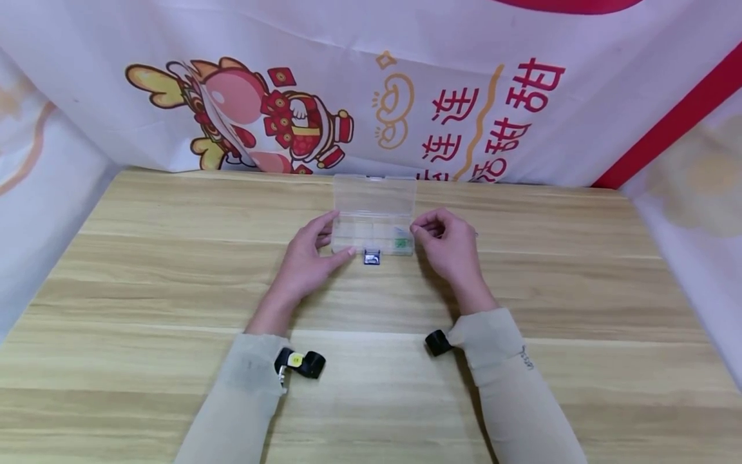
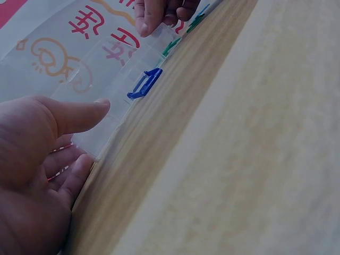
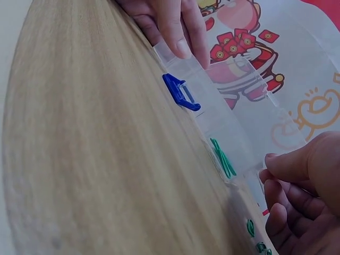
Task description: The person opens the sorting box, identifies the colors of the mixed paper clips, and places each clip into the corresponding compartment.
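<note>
- A clear plastic compartment box (image 1: 373,222) sits on the far middle of a wooden table (image 1: 174,270), its see-through lid standing open toward the backdrop.
- The box is rectangular and thin-walled, split by clear dividers into small cells; how many cells there are cannot be told.
- One blue plastic latch (image 1: 371,258) hangs open from the middle of the box's near edge, resting on the table.
- Small green pieces (image 1: 400,243) lie in the near right cell; they are too small to identify.
- The left hand (image 1: 307,258) holds the box's left end, thumb along the near edge and fingers curved round the side.
- The right hand (image 1: 446,245) is at the box's right end, fingers curled, thumb and fingertips meeting at the corner; whether they pinch anything cannot be told.
- Both forearms wear smooth beige sleeves, one on each, and each wrist carries a black strapped device.
- The table has pale, straight wood grain in long planks.
- Behind it hangs a glossy white banner (image 1: 406,96) with a red and yellow cartoon figure, red characters and red stripes.
</note>
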The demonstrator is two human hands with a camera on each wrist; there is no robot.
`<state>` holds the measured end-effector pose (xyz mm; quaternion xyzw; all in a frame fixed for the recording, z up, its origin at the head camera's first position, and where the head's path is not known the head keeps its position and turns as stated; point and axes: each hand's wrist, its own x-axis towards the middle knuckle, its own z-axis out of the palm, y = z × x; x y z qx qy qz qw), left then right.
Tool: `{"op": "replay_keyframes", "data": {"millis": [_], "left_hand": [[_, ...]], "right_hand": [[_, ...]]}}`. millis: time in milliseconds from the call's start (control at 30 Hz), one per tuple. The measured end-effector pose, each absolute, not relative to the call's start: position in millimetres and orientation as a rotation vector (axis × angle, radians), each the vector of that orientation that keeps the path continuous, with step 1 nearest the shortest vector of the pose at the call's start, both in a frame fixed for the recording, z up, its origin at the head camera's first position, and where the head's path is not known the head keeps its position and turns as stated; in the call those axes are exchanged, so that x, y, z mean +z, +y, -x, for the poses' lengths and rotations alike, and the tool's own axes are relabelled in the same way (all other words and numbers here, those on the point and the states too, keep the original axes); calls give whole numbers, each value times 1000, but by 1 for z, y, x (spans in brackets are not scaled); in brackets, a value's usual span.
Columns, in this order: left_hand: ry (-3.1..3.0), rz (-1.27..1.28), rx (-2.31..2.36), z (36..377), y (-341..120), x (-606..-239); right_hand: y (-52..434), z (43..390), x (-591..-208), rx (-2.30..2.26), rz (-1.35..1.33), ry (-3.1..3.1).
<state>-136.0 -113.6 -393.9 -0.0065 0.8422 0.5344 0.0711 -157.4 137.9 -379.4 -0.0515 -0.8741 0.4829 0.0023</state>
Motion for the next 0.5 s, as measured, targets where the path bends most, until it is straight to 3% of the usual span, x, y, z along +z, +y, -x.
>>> {"op": "replay_keyframes", "data": {"millis": [500], "left_hand": [[2519, 28, 1612, 135, -115, -393]], "right_hand": [[141, 153, -379, 1516, 120, -2728]]}}
